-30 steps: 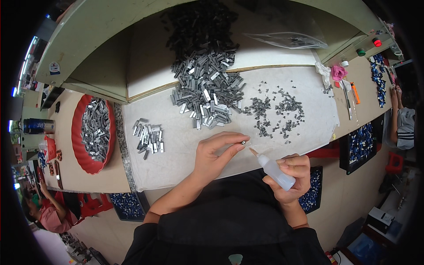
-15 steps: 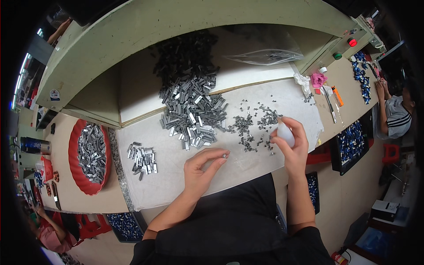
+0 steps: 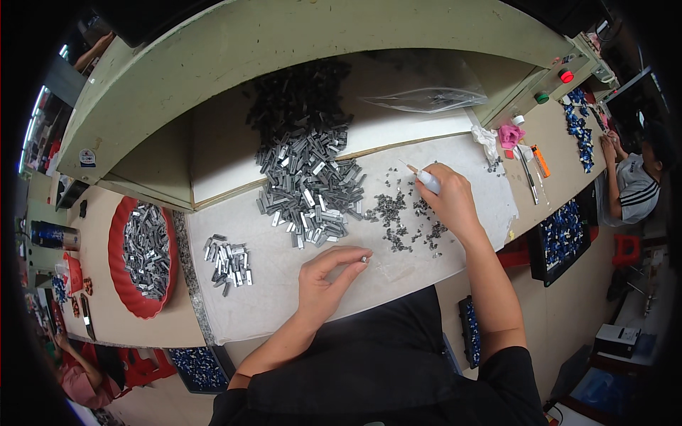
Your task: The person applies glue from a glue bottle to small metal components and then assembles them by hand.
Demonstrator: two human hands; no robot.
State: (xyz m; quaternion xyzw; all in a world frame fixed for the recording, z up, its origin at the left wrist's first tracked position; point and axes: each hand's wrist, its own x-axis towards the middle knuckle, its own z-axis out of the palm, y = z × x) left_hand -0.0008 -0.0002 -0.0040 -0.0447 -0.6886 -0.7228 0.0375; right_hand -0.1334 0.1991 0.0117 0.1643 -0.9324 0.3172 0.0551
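My left hand is closed in a pinch at the near side of the white work surface. Between thumb and forefinger it grips a small metal piece, mostly covered by the fingertips. My right hand is wrapped round a small white squeeze bottle. The bottle's thin needle tip points to the far left, above the loose scatter of tiny dark metal parts. A large heap of grey metal blocks lies left of these parts, beyond my left hand. A smaller group of similar blocks sits further left.
At the left stands a red scalloped basin full of metal pieces. A green-grey hood arches over the far side, with a clear plastic bag beneath. Tweezers, an orange cutter and a pink cloth lie right. Other people sit nearby.
My right hand has moved away from me and slightly left, turning the bottle so its tip points far left. My left hand has shifted slightly right, keeping its pinch.
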